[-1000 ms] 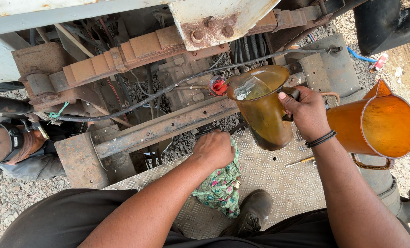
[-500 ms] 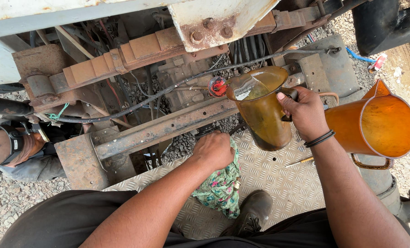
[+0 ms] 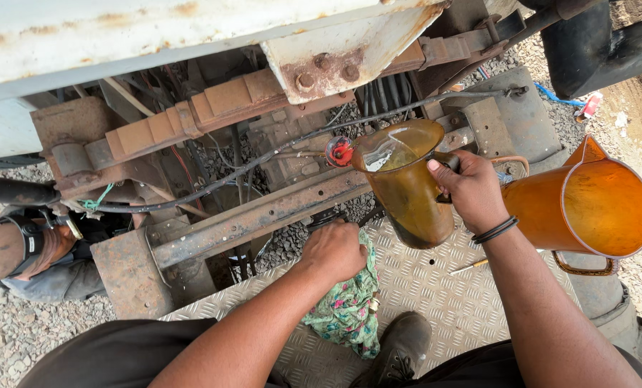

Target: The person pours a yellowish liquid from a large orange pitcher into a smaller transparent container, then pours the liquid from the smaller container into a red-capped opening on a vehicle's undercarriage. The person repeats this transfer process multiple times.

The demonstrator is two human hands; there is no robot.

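Right hand point(image 3: 470, 190) clamped on tilted amber jug point(image 3: 406, 185) handle, spout at red filler cap point(image 3: 339, 151). Left hand point(image 3: 335, 250) below jug, closed on floral rag point(image 3: 346, 309).

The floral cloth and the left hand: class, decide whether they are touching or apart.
Touching. The head view shows the left hand closed over the top of the floral cloth, which bunches under the fingers and hangs down onto the tread plate.

Right hand point(image 3: 472, 190) tilts oily jug point(image 3: 407, 190) at red filler point(image 3: 339, 151); left hand point(image 3: 335, 250) clutches floral rag point(image 3: 346, 309)
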